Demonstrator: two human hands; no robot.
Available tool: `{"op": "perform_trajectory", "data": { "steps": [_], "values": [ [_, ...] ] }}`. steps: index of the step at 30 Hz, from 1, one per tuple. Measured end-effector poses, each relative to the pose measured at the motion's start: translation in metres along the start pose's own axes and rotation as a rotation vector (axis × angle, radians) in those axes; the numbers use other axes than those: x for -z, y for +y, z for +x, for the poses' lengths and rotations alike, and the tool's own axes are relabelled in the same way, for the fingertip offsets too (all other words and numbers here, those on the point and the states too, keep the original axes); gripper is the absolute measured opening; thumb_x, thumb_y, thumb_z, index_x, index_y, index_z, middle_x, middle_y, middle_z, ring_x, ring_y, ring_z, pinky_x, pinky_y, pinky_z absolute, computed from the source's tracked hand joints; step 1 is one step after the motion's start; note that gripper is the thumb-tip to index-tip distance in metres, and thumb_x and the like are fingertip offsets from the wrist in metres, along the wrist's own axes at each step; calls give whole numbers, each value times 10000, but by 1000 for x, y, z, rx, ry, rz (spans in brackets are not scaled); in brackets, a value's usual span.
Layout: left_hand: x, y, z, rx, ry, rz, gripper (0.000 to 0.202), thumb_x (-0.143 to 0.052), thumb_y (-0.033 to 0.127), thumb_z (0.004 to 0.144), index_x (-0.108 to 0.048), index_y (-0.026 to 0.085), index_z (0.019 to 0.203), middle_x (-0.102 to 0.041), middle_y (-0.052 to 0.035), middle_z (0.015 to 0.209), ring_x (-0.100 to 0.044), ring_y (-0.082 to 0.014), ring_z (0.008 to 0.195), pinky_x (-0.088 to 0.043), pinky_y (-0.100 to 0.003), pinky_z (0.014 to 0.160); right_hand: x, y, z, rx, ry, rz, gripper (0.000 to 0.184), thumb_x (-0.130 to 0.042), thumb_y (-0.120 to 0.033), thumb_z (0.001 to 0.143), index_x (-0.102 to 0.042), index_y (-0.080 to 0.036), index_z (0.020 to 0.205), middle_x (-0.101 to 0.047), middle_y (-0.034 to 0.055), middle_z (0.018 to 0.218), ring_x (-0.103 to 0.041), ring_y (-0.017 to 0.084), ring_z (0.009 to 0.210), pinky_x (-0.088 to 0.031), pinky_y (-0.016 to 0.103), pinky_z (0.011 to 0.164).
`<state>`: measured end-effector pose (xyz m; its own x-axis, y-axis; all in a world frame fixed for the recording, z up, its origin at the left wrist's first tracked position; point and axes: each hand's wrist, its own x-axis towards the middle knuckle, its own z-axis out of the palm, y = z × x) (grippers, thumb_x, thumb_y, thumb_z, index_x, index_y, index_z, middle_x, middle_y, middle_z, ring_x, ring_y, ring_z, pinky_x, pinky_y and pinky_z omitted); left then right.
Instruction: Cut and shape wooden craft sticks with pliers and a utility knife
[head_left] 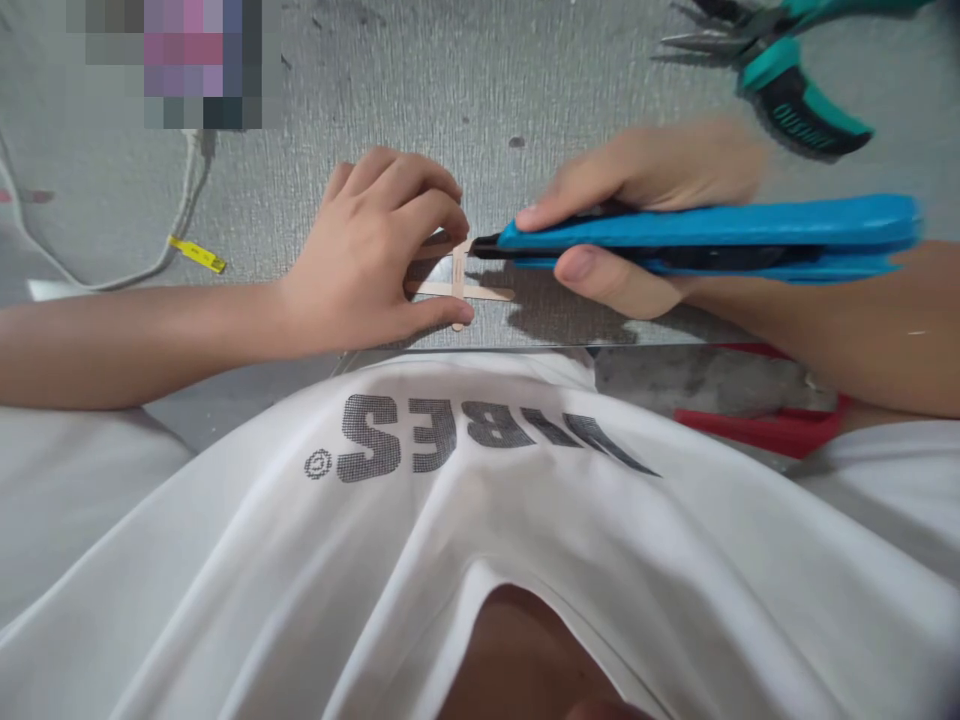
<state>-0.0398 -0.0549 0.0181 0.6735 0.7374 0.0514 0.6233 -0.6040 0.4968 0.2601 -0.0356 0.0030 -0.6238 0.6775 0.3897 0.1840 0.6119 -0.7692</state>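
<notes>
White shirt: filling the near side.
Wooden sticks: lying on the grey table, centre — one crossing stick over two others.
Left hand: curving partly closed, holding the crossing stick at both ends, thumb near, forefinger far.
Right hand: wrapping around the blue tool — black tip pointing left, reaching the crossing stick's far end.
Teal-handled pliers: resting far right.

Across your white shirt, upside down in this view, you can read "VIBES" in dark, textured capitals, with a small round emblem beside the S. Your pliers carry teal lettering on a black grip, too blurred to read; the yellow tag's print is too small.
</notes>
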Motion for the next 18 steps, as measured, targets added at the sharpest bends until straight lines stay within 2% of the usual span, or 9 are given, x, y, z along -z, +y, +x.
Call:
{"op": "perform_trajectory", "data": {
  "steps": [3, 7, 12, 18],
  "values": [
    [0, -2, 0, -10, 0, 9, 689, -794, 832, 906, -753, 295, 1335, -693, -155, 1526, -569, -483, 1419, -426, -689, 1127, -6, -1, 1, 164, -16, -72, 222, -659, -458, 1127, -757, -296, 1242, -808, -50, 1022, -747, 67, 815, -584, 200, 716],
    [0, -2, -1, -47, 26, 54, 667, -768, 837, 944, -738, 304, 1344, -712, -137, 1521, -600, -453, 1393, -448, -666, 1110, -6, -5, 2, 187, -44, -49, 152, -654, -363, 1134, -708, -264, 1236, -746, -79, 960, -694, 45, 799, -521, 199, 705],
    [-1, -3, -1, -87, 44, 76, 696, -760, 855, 954, -731, 276, 1341, -726, -160, 1508, -622, -458, 1375, -463, -671, 1087, -7, -2, 2, 194, -62, -27, 141, -650, -359, 1141, -707, -266, 1231, -746, -66, 977, -668, 60, 815, -487, 244, 708],
    [-1, -4, 0, -77, 40, 63, 705, -745, 879, 948, -735, 291, 1337, -726, -147, 1510, -620, -462, 1379, -458, -677, 1092, -9, 5, 2, 199, -85, 24, 167, -633, -374, 1153, -717, -259, 1241, -765, -40, 1002, -696, 71, 868, -502, 233, 701]
  ]
}}
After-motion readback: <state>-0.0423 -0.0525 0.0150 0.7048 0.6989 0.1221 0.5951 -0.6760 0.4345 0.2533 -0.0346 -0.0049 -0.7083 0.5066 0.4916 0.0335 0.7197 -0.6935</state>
